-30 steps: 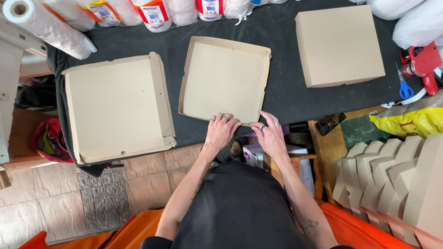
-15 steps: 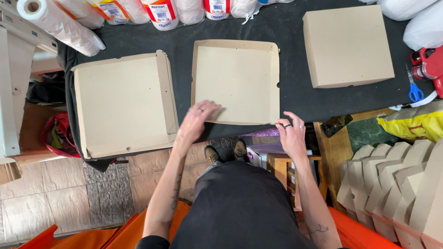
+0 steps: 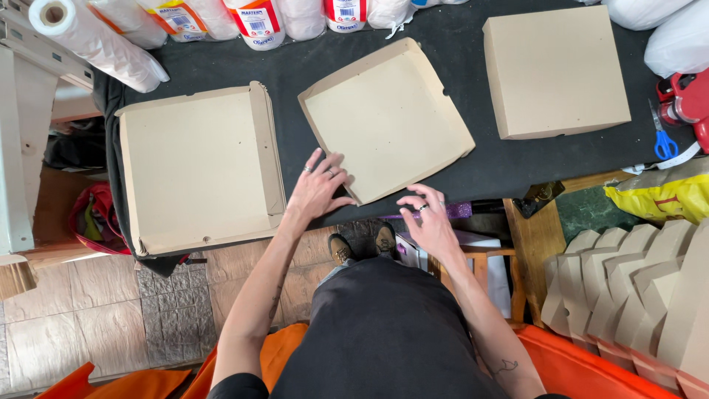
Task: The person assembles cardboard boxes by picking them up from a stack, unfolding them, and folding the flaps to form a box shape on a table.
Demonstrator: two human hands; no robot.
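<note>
A shallow cardboard box tray [image 3: 388, 118] lies turned at an angle on the black tabletop [image 3: 473, 166], its near corner pointing toward the person. The left hand [image 3: 319, 188] is laid against that corner with the fingers spread and flat, touching the tray's near-left edge; nothing is pinched. The right hand [image 3: 428, 222] is held just off the near-right edge, fingers loosely curled and apart, and whether the fingertips touch the card cannot be told.

To the left, a second open tray [image 3: 196, 170] with a raised side flap rests flat, partly overhanging the tabletop edge. To the right, a closed box [image 3: 554, 70] of the same cardboard sits well apart. Rolls of white material [image 3: 100, 44] line the far edge, a red tape dispenser [image 3: 683, 100] and blue-handled scissors [image 3: 665, 140] lie at the far right, and a stack of flat cardboard blanks [image 3: 635, 288] stands beside the person's right arm.

The step in hand is judged to be the turning of the middle tray, so that another side is brought to the front. The next move appears to call for the tray to be squared to the tabletop edge, then for the near wall to be gripped by both hands and folded up, with the corner tabs kept aligned.
</note>
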